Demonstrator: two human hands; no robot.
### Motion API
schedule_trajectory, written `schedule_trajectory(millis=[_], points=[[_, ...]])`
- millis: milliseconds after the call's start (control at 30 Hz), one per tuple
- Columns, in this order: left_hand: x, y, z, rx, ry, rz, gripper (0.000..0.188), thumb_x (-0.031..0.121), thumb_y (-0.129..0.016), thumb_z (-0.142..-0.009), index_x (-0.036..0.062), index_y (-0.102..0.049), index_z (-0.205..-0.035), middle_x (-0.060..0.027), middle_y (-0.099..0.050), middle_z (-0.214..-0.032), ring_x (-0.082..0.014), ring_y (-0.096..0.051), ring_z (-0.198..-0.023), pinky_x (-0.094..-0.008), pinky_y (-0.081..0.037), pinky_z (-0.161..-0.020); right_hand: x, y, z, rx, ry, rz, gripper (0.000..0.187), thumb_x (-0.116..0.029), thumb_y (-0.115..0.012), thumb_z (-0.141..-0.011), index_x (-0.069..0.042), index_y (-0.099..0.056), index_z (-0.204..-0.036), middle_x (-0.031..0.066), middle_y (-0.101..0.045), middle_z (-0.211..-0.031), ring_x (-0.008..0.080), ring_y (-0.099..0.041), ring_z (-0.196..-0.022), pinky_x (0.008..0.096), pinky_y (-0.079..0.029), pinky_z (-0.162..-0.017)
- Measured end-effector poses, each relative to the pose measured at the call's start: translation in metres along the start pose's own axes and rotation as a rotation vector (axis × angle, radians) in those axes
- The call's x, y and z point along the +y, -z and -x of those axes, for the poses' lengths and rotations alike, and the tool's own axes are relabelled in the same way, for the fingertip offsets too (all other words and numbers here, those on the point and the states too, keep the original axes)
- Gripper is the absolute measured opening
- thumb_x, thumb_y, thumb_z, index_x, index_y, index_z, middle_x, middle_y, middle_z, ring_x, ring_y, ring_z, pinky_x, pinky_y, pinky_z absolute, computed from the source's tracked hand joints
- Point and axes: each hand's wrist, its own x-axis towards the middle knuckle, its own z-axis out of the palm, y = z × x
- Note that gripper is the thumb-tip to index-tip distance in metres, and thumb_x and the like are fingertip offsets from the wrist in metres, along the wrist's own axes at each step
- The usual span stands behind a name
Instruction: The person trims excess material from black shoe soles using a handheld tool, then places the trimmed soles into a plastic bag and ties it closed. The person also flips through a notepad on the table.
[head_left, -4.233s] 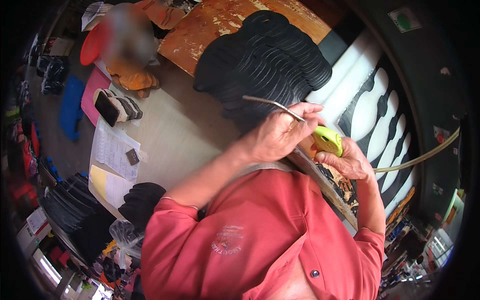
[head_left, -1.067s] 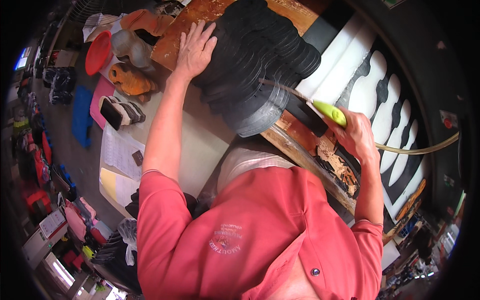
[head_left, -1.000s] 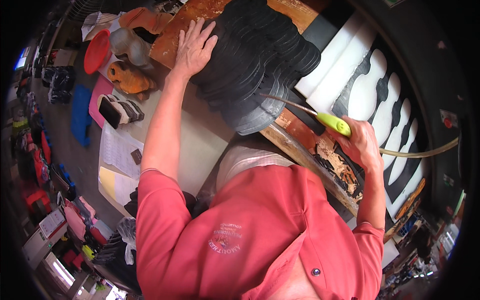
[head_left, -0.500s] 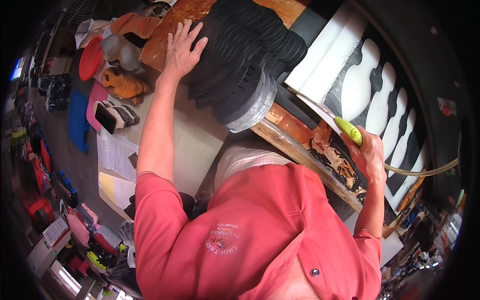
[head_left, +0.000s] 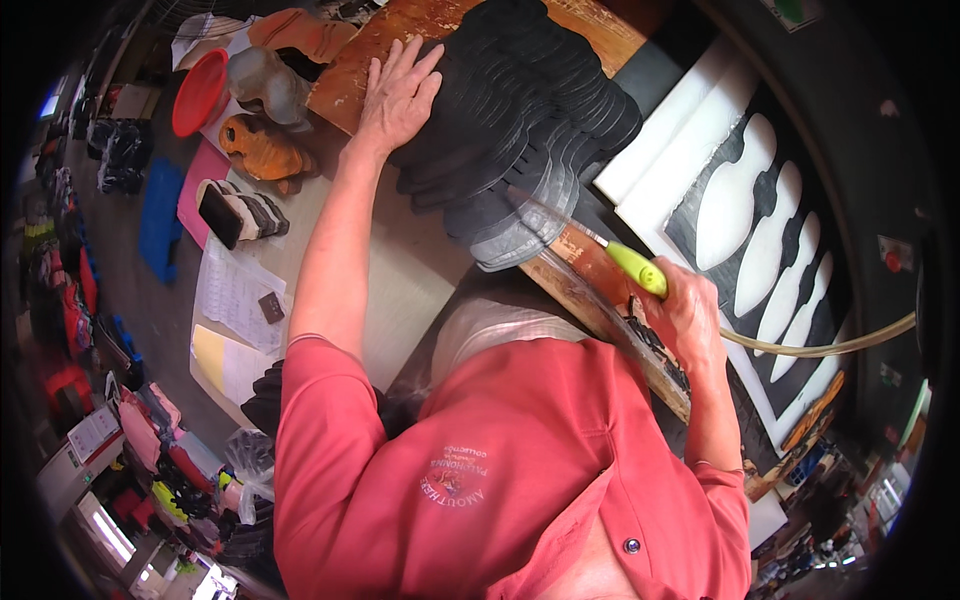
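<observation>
My left hand [head_left: 400, 97] lies flat with fingers spread on the upper left edge of a fanned stack of black sole-shaped sheets [head_left: 500, 110]. In my right hand [head_left: 685, 312] is a green-handled tool [head_left: 637, 270], gripped by its lime-green handle. The tool's thin, tapering head looks like a brush seen edge-on, but blur hides its exact kind. Its tip is over the lower right part of the stack, where the nearest sheets [head_left: 525, 232] have a silvery grey edge. Whether the tip touches them I cannot tell.
A board with white sole shapes [head_left: 735, 205] stands at the right, with a hose [head_left: 830, 348] across it. Left of the stack are an orange last-like form [head_left: 262, 148], a grey form [head_left: 265, 85], a red bowl [head_left: 201, 93], a phone [head_left: 219, 214] and papers [head_left: 235, 305].
My right hand has swung the green-handled tool leftward, from the white board's edge to over the black stack. My left hand stays spread on the stack; the whole view has shifted slightly.
</observation>
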Motion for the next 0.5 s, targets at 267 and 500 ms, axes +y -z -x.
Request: schedule_trajectory(millis=[267, 500], points=[[0.010, 0.008, 0.002, -0.040, -0.011, 0.052, 0.048, 0.037, -0.046, -0.109, 0.0247, -0.053, -0.155, -0.0129, -0.040, -0.167, -0.0410, -0.028, -0.157, -0.0622, -0.012, -0.128, -0.010, 0.014, -0.055, 0.153, -0.076, 0.024, 0.023, -0.025, -0.074, -0.096, -0.004, -0.067, -0.096, 0.0250, -0.066, -0.077, 0.0470, -0.064, -0.074, 0.0490, -0.052, -0.066], [0.016, 0.014, 0.005, -0.105, 0.004, 0.104, 0.054, 0.035, -0.045, -0.109, 0.0132, -0.048, -0.158, -0.0142, -0.037, -0.168, -0.0382, -0.024, -0.159, -0.0584, -0.010, -0.129, -0.029, 0.032, -0.111, 0.139, -0.155, 0.058, 0.025, -0.029, -0.071, -0.098, -0.004, -0.070, -0.105, 0.0246, -0.071, -0.083, 0.0453, -0.070, -0.078, 0.0506, -0.055, -0.070]])
